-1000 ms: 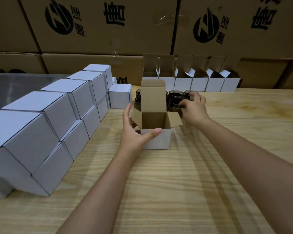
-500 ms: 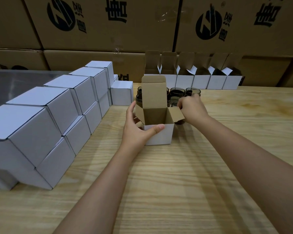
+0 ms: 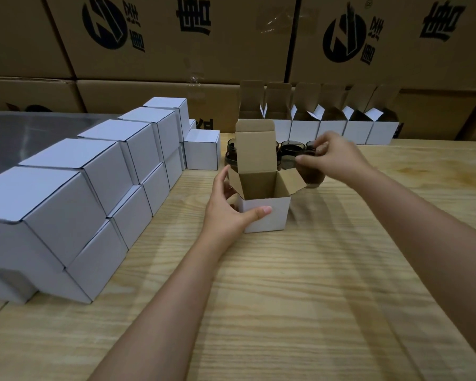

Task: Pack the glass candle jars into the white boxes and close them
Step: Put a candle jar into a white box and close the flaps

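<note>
**Hazards.** Item: dark round glass candle jar (image 3: 312, 174), pinched at its rim by the fingertips of the right hand (image 3: 337, 158), just beside the right side flap of the open white cardboard box (image 3: 267, 215).
- A rim pinch on smooth glass may slip.
- The jar's base may catch that out-turned flap or the upright lid and tip the box.
- A knock could topple the cluster of dark glass jars (image 3: 290, 149) just behind.
- The left hand (image 3: 228, 213) guards against shifting, with its thumb across the front wall and its fingers curled round the left side.

**Location.** The box sits mid-way across the pale wooden worktop (image 3: 286, 298), toward its far edge. Closed white boxes (image 3: 94, 182) are stacked along the left edge. A row of open white boxes (image 3: 330, 130) stands at the far edge.

**Appearance.** The jar is squat, dark-tinted and translucent, with brownish contents. Whether its base is clear of the worktop cannot be told.
</note>
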The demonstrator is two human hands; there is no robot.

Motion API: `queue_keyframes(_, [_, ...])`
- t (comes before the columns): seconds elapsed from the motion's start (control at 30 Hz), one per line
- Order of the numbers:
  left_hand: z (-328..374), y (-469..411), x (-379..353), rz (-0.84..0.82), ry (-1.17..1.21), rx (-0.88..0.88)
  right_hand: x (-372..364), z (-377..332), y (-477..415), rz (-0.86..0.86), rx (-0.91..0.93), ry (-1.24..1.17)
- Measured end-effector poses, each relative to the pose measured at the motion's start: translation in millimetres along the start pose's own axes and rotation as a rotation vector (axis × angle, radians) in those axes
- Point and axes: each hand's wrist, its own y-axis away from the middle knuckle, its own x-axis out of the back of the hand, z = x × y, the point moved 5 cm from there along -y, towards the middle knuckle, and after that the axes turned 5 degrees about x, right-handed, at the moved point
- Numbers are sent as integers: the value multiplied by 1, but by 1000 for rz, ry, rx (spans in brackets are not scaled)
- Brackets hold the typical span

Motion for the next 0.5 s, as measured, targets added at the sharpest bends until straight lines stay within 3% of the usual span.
queue_keyframes(0.23, [1,0,-2,2,-27,18,33,-50,1,-10,98,-92])
queue_keyframes(0.5, [2,1,-2,-7,0,17,-14,-99,29,-282,222,-38])
